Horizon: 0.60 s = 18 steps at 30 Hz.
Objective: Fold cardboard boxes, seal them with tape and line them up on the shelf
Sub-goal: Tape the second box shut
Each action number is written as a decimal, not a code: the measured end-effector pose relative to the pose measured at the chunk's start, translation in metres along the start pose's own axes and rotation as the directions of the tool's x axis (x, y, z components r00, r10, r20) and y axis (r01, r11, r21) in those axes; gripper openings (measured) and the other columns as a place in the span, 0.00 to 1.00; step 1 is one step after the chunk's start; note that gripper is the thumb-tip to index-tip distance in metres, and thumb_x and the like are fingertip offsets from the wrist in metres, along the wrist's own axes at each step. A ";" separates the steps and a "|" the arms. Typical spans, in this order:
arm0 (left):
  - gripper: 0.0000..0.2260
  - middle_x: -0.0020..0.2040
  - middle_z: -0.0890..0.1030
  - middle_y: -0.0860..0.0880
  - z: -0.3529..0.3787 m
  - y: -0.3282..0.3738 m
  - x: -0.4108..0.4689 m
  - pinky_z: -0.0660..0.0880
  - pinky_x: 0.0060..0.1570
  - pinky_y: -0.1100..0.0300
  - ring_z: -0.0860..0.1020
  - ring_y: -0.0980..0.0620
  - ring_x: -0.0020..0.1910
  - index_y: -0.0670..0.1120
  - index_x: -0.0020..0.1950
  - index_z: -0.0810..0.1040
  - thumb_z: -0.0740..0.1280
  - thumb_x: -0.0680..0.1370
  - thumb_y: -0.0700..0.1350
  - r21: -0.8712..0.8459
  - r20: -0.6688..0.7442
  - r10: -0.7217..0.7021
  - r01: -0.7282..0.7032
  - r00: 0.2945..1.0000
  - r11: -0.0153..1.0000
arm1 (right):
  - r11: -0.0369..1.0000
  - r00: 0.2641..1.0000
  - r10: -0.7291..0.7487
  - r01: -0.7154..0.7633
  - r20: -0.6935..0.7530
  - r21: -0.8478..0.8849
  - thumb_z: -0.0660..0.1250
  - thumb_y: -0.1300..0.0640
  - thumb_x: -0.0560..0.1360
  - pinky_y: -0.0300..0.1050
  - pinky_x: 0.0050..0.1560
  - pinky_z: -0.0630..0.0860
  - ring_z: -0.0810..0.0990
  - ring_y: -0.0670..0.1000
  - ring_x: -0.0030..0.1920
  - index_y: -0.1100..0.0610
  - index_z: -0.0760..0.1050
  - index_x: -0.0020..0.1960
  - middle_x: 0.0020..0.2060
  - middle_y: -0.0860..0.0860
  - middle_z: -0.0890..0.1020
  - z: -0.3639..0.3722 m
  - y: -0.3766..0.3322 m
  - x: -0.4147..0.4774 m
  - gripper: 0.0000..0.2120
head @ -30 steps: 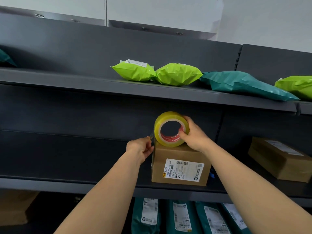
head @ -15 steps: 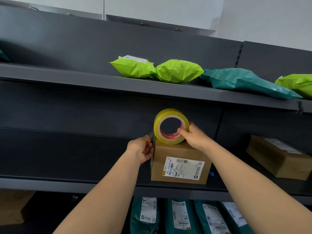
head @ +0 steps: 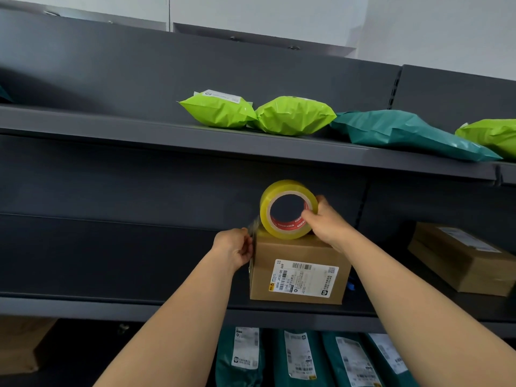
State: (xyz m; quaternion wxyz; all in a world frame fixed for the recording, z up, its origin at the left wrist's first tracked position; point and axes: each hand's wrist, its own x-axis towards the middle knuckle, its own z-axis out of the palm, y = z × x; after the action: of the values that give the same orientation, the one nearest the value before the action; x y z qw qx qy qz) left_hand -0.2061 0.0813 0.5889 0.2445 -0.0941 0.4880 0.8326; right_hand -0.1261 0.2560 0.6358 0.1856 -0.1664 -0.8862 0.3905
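Box (head: 298,272), centre frame on mid shelf (head: 167,308): stiff, prob. light. Tape roll (head: 289,209) on top is gripped at rim/core by right hand (head: 326,223); thin, likely sticky free end (head: 252,227) is pinched by left hand (head: 233,248).

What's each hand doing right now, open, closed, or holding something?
Left hand: pinches the loose tape end at the upper left edge of the cardboard box.
Right hand: grips the tape roll standing on that box.
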 end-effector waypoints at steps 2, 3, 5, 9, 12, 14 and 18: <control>0.08 0.34 0.74 0.48 0.001 0.000 0.003 0.72 0.34 0.62 0.73 0.55 0.33 0.43 0.42 0.73 0.63 0.81 0.37 0.044 -0.004 0.026 -0.026 1.000 0.999 | 1.000 1.000 0.007 -0.007 0.005 -0.015 0.59 0.50 0.80 0.46 0.54 0.72 0.76 0.49 0.53 0.50 0.63 0.68 0.55 0.50 0.77 0.000 0.000 0.000 0.18; 0.09 0.34 0.73 0.48 0.002 -0.001 0.005 0.71 0.33 0.63 0.72 0.55 0.33 0.43 0.40 0.73 0.63 0.81 0.37 0.074 -0.006 0.038 -0.038 0.999 0.997 | 1.000 1.000 0.008 -0.008 0.012 -0.025 0.59 0.49 0.80 0.47 0.55 0.72 0.76 0.49 0.53 0.50 0.63 0.69 0.56 0.50 0.76 -0.001 0.000 0.000 0.18; 0.10 0.33 0.73 0.47 0.003 -0.002 0.008 0.70 0.31 0.63 0.71 0.54 0.32 0.44 0.38 0.73 0.62 0.80 0.35 0.141 -0.005 0.060 -0.058 0.998 0.988 | 0.999 1.000 0.002 -0.001 0.024 -0.052 0.59 0.49 0.80 0.47 0.55 0.73 0.76 0.50 0.54 0.50 0.63 0.69 0.56 0.50 0.77 -0.001 0.000 0.001 0.18; 0.10 0.33 0.74 0.48 0.004 -0.009 0.008 0.67 0.29 0.62 0.70 0.53 0.31 0.44 0.38 0.75 0.64 0.80 0.38 0.279 0.022 0.136 -0.137 0.990 0.950 | 0.995 0.999 -0.007 0.011 0.039 -0.102 0.59 0.48 0.80 0.46 0.52 0.72 0.76 0.50 0.53 0.50 0.63 0.69 0.55 0.51 0.77 -0.002 -0.001 0.003 0.18; 0.09 0.34 0.74 0.47 0.003 -0.011 0.012 0.69 0.29 0.61 0.70 0.53 0.31 0.43 0.40 0.76 0.64 0.80 0.41 0.355 0.040 0.165 -0.168 0.985 0.920 | 0.994 0.999 -0.008 0.012 0.037 -0.110 0.59 0.48 0.80 0.46 0.52 0.72 0.76 0.50 0.53 0.50 0.63 0.69 0.55 0.51 0.77 -0.003 0.000 0.004 0.18; 0.06 0.33 0.73 0.48 0.002 -0.010 0.013 0.69 0.28 0.61 0.70 0.53 0.31 0.44 0.44 0.76 0.64 0.80 0.43 0.398 0.041 0.163 -0.166 0.986 0.902 | 0.993 0.999 -0.016 0.020 0.037 -0.120 0.59 0.48 0.80 0.47 0.54 0.73 0.76 0.50 0.54 0.50 0.64 0.69 0.55 0.51 0.77 -0.003 0.000 0.004 0.18; 0.18 0.37 0.74 0.46 -0.010 -0.019 0.015 0.71 0.26 0.64 0.72 0.52 0.34 0.42 0.66 0.72 0.66 0.77 0.43 0.465 0.025 0.106 -0.106 0.994 0.879 | 0.992 0.999 -0.019 0.024 0.039 -0.122 0.59 0.48 0.80 0.46 0.54 0.72 0.76 0.50 0.54 0.50 0.64 0.69 0.56 0.51 0.77 -0.002 0.002 0.005 0.18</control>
State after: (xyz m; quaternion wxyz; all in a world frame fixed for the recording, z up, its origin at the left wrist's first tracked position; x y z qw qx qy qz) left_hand -0.2104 0.0856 0.5631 0.2136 -0.0067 0.6779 0.7034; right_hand -0.1290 0.2607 0.6364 0.1625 -0.1606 -0.9136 0.3363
